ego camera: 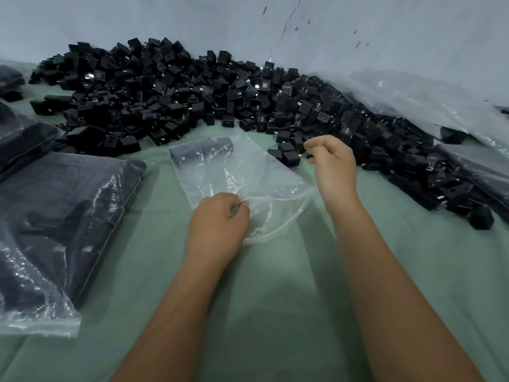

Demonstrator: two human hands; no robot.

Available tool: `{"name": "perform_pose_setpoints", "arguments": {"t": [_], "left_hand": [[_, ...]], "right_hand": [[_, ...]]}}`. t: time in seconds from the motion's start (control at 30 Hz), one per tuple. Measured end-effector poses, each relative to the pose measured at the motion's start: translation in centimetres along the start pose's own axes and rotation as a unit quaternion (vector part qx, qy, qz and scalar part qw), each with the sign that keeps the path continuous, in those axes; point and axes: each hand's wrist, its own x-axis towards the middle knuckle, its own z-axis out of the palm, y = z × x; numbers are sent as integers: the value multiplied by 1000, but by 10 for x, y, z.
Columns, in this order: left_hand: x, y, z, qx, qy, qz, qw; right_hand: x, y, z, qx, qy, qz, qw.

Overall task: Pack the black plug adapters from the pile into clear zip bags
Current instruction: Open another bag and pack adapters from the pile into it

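A big pile of black plug adapters [192, 95] stretches across the far side of the green cloth. A clear zip bag [234, 172] lies flat in the middle, with a few adapters [203, 151] at its far end. My left hand [217, 224] pinches the bag's near open edge. My right hand [333, 166] hovers at the pile's near edge with its fingers curled around a black adapter that is mostly hidden.
A filled clear bag of adapters [60, 230] lies at the left, with another filled bag [22, 136] behind it. Loose clear plastic sheeting [429, 100] covers the pile's right side. A stray adapter [481, 218] sits at the right. A grey wall [248, 20] stands behind.
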Motion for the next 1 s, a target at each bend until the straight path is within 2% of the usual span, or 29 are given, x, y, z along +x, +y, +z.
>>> {"name": "perform_pose_setpoints", "arguments": {"t": [0.1,0.23,0.3,0.37,0.47,0.57,0.8,1.0], "left_hand": [[0,-1,2,4,-7,-6,1000],[0,-2,5,0,-10,-17,1000],[1,-2,6,6,-9,-17,1000],[2,-3,6,12,-8,-20,1000],[2,-3,7,16,-8,-21,1000],[2,-2,7,17,-6,-25,1000],[2,-1,7,19,-6,-25,1000],[2,-2,8,29,-7,-22,999]], "right_hand": [[21,28,7,44,-50,109,992],[36,51,17,-18,-135,120,983],[39,53,22,-69,-153,115,979],[39,56,26,-62,-112,109,986],[34,64,26,15,-25,105,994],[33,68,22,42,6,106,993],[32,74,24,-17,-64,39,997],[30,73,23,-22,-68,28,997]]}}
